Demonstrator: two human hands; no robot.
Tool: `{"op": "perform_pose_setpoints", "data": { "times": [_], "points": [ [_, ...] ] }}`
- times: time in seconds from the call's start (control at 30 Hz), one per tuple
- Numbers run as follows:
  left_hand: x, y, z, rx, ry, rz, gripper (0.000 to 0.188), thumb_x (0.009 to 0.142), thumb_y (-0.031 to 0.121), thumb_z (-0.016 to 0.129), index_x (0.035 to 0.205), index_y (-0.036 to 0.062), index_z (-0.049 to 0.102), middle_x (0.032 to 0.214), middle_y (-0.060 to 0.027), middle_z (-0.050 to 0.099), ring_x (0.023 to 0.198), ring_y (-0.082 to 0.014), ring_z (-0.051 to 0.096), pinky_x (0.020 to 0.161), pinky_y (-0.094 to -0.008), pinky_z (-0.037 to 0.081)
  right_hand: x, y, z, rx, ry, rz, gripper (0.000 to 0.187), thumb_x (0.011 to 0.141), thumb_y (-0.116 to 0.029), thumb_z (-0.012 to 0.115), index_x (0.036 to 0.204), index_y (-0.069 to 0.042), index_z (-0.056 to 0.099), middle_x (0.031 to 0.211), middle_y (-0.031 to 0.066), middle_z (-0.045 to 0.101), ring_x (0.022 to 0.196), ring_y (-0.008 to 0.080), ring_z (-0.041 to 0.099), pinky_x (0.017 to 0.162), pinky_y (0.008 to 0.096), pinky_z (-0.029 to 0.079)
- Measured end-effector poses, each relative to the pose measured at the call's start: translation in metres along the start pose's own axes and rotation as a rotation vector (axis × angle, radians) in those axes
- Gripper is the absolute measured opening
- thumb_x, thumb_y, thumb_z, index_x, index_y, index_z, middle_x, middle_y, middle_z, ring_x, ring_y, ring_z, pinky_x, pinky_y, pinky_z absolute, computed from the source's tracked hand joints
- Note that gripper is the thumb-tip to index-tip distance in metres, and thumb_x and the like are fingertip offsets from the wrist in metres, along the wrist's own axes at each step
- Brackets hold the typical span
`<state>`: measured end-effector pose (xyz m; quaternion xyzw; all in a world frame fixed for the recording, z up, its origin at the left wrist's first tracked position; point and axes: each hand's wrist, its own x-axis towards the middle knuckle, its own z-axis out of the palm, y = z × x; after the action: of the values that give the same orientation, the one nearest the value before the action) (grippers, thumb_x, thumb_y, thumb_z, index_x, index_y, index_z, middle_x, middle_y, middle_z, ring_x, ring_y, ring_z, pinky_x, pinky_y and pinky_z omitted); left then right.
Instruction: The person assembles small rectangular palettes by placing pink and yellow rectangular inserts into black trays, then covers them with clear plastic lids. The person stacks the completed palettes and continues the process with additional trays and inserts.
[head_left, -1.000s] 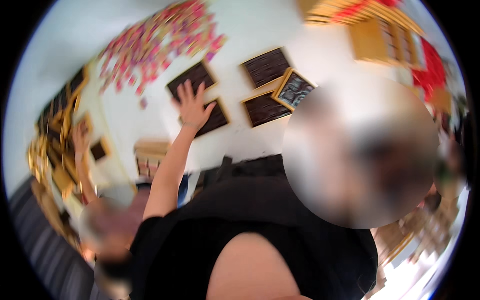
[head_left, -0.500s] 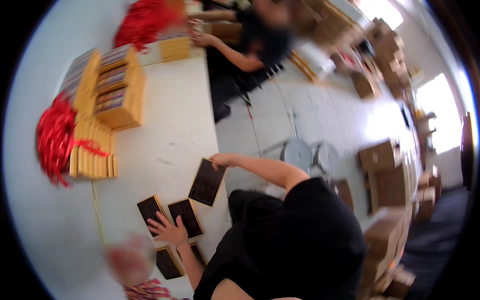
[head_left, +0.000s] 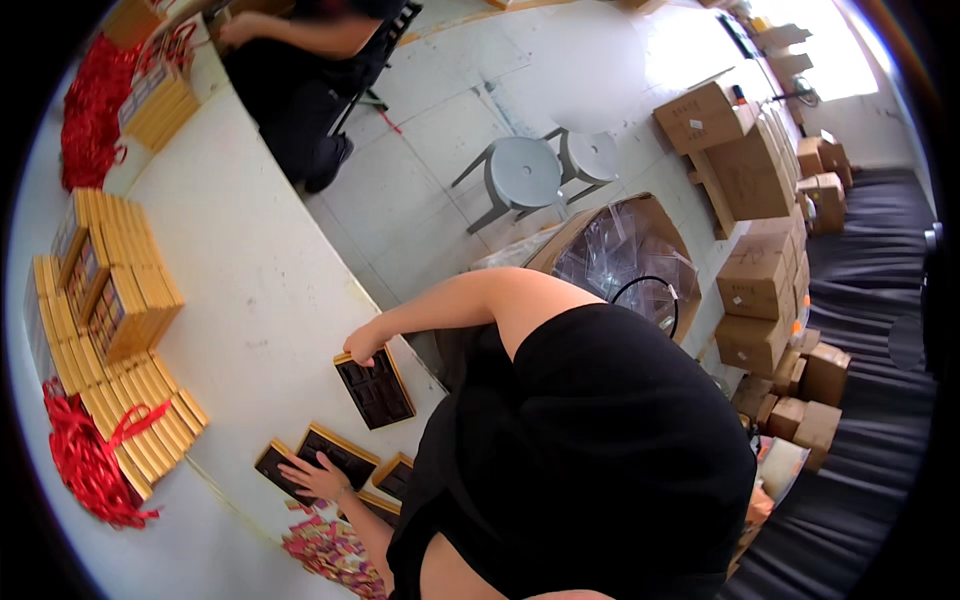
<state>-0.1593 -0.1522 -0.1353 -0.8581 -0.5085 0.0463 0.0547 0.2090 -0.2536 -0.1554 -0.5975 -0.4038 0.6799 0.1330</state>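
Note:
My right hand (head_left: 366, 345) has its fingers closed on the far edge of a shallow box (head_left: 380, 395) with yellow sides and a dark, compartmented insert. This box lies at the table's near edge, apart from the others. My left hand (head_left: 318, 480) is spread, palm down, over two similar boxes, touching or just above them. One of these, a dark-lined box (head_left: 275, 466), lies at the left; the other yellow-edged box (head_left: 342, 455) sits beside it. Two more boxes, one a partly covered box (head_left: 394, 477), lie by my left forearm and sleeve.
Stacked yellow boxes (head_left: 140, 290) and red ribbons (head_left: 90, 460) line the table's left side. Small colourful pieces (head_left: 330, 550) lie beside my left forearm. A co-worker (head_left: 310, 110) sits at the far end. Grey stools (head_left: 525, 172) and a carton of clear plastic (head_left: 560, 245) stand right.
The view has turned and shifted. My right hand now grips the box at its far edge rather than its corner, and that box lies farther from the others. My left hand stays spread over the boxes.

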Motion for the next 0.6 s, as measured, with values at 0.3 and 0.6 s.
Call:
{"op": "perform_pose_setpoints", "data": {
  "times": [0.3, 0.6],
  "points": [
    [-0.075, 0.011, -0.017, 0.257, -0.419, -0.839, 0.065, 0.099, 0.058, 0.028, 0.155, 0.0281, 0.013, 0.162, -0.0009, 0.007, 0.147, -0.0304, 0.015, 0.099, -0.0754, 0.023, 0.005, -0.068, 0.038, -0.551, -0.008, -0.144, 0.055, 0.073, -0.01, 0.056, 0.126, 0.003, 0.043, 0.1, 0.0274, 0.062, 0.093, 0.0431, 0.061, 0.076, 0.0494, 0.049],
    [-0.231, 0.045, -0.023, -0.386, 0.317, -0.636, 0.07, 0.094, 0.054, 0.047, 0.147, 0.0098, 0.037, 0.153, -0.0231, 0.027, 0.141, -0.0463, 0.019, 0.115, -0.0562, 0.014, 0.002, -0.114, 0.092, -1.374, -0.041, -0.807, 0.099, 0.07, -0.051, 0.075, 0.149, -0.011, 0.029, 0.155, 0.0174, 0.022, 0.145, 0.0405, 0.01, 0.1, 0.0774, 0.019]
  ]
}}
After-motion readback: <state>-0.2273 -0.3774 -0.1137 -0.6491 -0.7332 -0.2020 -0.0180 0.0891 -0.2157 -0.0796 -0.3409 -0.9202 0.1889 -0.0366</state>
